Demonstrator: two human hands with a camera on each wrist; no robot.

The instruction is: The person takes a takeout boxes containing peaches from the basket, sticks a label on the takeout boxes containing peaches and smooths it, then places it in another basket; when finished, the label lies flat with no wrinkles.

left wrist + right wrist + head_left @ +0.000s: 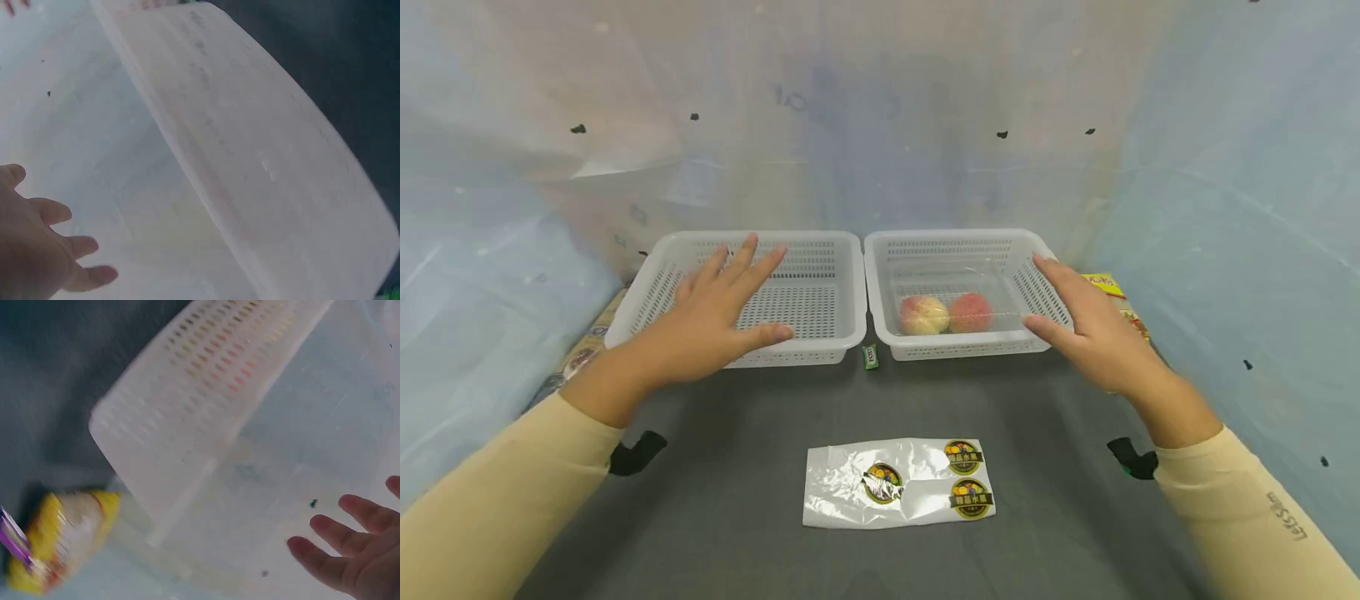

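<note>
My left hand (700,325) hovers over the near left part of the left white basket (850,333), fingers spread and holding nothing. On the other side, my right hand (1097,333) is held at the right end of the right white basket (880,325), fingers extended and thumb apart. Inside that right basket lie two peaches (923,315) with a clear plastic tray or box (951,275) around or behind them. In the left wrist view the left fingers (84,245) are spread beside the basket wall. The right fingers (325,556) are spread in the right wrist view.
A flat white plastic bag (850,492) with fruit labels lies on the dark table. A small green packet (870,357) sits between the baskets. Yellow snack packages (1105,285) are at the right, more packages (583,354) at the left. Translucent sheeting (925,167) surrounds the table.
</note>
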